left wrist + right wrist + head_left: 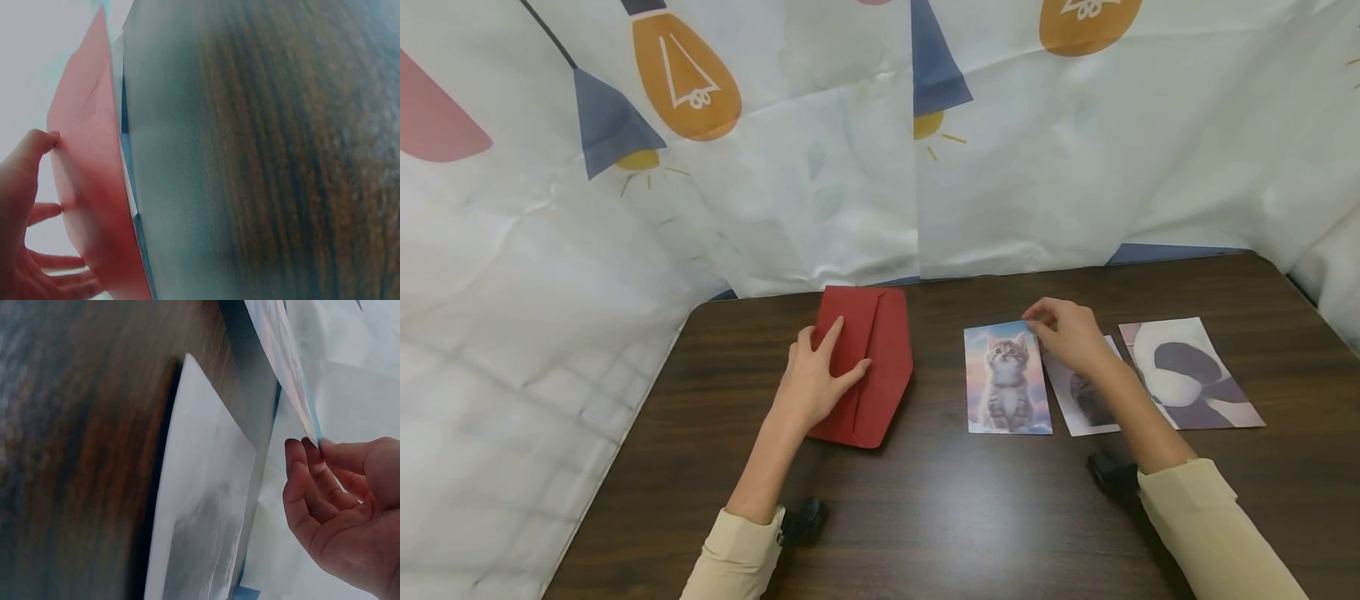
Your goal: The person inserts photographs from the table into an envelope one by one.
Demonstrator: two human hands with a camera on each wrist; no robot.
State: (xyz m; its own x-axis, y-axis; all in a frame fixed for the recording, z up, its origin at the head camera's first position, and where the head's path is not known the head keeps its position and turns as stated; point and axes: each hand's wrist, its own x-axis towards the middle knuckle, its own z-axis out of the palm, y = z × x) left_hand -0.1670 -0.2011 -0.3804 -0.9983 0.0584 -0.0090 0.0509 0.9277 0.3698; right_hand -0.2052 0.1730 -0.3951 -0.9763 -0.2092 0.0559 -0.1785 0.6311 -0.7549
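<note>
A red envelope (891,367) lies on the table at centre left, its pointed flap towards the right. My left hand (808,375) rests on it with fingers spread, thumb by the flap's edge; the left wrist view shows the fingertips touching the red paper (94,169). My right hand (1067,333) pinches the upper right corner of a kitten picture card (1007,383) between thumb and fingers. That corner is raised off the table in the right wrist view, where the card (284,356) appears nearly edge-on. Under the right wrist, a white card with a grey animal picture (1082,400) is partly hidden.
At the right lies a larger card with a black-and-white animal picture (1195,375). The dark wooden table (955,508) ends at a white curtain (820,183) printed with lamps and bulbs. Black wrist cameras sit under both forearms.
</note>
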